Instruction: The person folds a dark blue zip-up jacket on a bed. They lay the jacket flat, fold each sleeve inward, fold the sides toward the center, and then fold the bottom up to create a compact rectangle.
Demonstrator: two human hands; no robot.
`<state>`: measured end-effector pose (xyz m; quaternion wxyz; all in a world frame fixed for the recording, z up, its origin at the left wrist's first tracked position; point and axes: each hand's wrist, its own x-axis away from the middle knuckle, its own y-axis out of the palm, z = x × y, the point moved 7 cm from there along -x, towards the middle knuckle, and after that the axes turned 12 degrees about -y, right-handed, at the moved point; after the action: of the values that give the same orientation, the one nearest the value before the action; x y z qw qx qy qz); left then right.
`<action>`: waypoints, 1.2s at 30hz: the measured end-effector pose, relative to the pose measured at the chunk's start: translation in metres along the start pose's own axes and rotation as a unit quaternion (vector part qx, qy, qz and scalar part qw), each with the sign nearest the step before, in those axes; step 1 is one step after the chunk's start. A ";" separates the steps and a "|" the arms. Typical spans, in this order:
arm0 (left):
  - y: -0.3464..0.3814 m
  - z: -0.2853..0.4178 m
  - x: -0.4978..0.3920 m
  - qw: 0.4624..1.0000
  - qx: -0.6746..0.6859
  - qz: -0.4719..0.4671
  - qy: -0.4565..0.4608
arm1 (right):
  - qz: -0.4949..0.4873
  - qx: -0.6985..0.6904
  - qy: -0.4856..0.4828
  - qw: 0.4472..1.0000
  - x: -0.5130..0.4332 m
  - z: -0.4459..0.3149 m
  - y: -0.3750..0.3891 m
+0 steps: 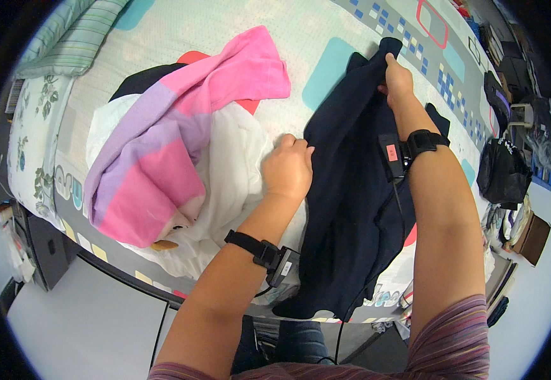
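A dark navy garment (346, 175) lies lengthwise on the bed before me, partly folded, with its far end narrowing to a sleeve-like tip. My right hand (400, 78) grips it near that far end, thumb on top and fingers beneath the cloth. At its left edge, my left hand (288, 166) is curled with thumb and forefinger on the cloth; the fingertips are partly hidden. Left of that hand is a heap of clothes: a pink and purple striped garment (156, 142) lies over white cloth (232, 147), and a black piece (144, 78) shows behind it.
The bed has a patterned sheet (275, 14). A green striped pillow (73, 42) and a floral cloth (35, 152) lie at the left. Beyond the bed's right side are a black bag (503, 168) and a cardboard box (532, 237). Wrist-strapped devices trail a cable (338, 342) across the garment.
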<state>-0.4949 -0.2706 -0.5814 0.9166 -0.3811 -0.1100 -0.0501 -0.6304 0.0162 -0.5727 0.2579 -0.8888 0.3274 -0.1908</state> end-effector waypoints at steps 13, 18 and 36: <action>0.029 -0.069 -0.015 0.919 0.311 -0.067 -0.233 | -0.184 0.148 -0.165 0.957 0.023 -0.035 0.055; 0.041 -0.049 0.000 0.848 0.487 -0.153 -0.141 | -0.144 0.379 -0.216 0.888 0.024 -0.036 0.062; -0.009 0.012 0.046 0.981 0.124 -0.007 0.148 | 0.267 -0.231 -0.236 0.905 0.104 -0.040 -0.156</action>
<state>-0.4542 -0.2683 -0.5562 0.9626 -0.2517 0.0190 -0.0983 -0.5010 0.0338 -0.4321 0.1560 -0.8217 0.5170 0.1821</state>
